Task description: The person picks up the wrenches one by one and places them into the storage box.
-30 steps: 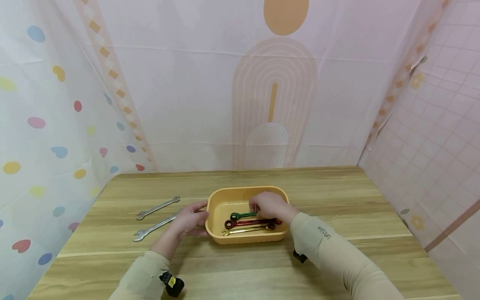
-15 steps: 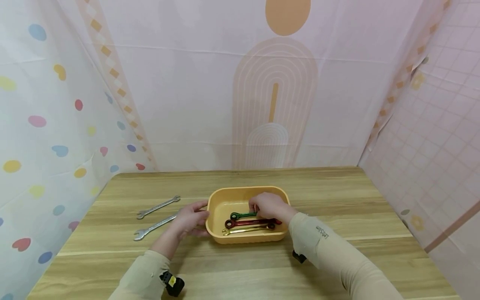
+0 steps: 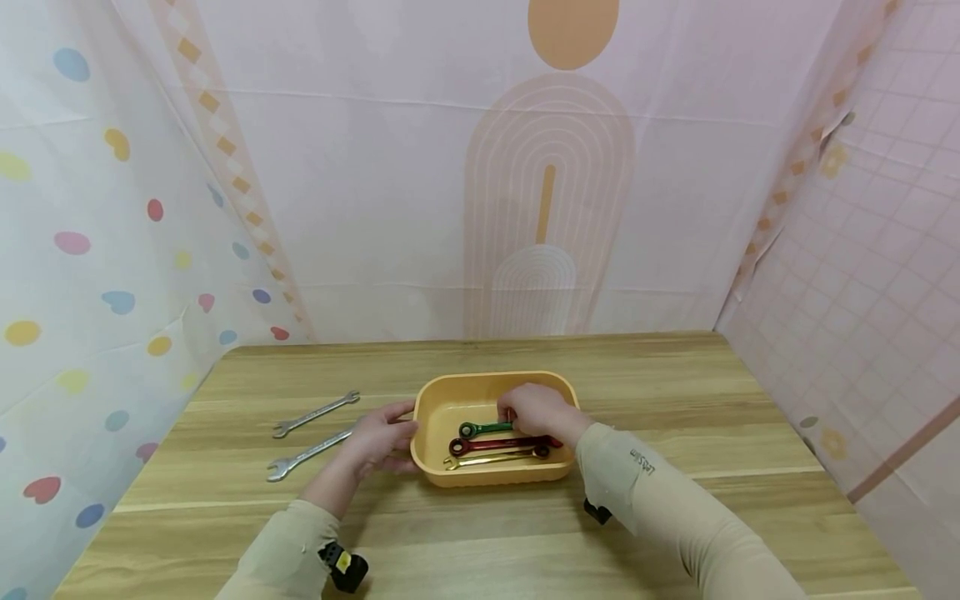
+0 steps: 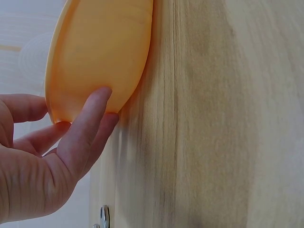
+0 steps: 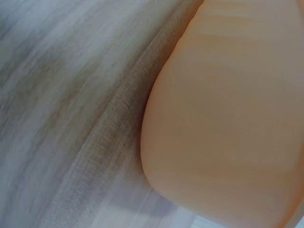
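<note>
Green wrench (image 3: pixel 487 429) inside orange tray (image 3: pixel 450 388) at table (image 3: pixel 675 400) centre, pinched at one end by right hand (image 3: pixel 538 411). Red wrench (image 3: pixel 498 445), gold wrench (image 3: pixel 491 458) just beside. Left hand (image 3: pixel 381 440) fingers straight against tray's left wall. Two silver wrenches (image 3: pixel 315 414) left.

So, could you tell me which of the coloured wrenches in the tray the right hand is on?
The green wrench, farthest back in the yellow tray; the right hand covers its end.

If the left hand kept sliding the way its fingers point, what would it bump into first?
The left hand points right, at the orange tray. Its fingertips already rest on the tray's outer wall, so the tray comes first. The wrenches inside lie beyond that wall.
</note>
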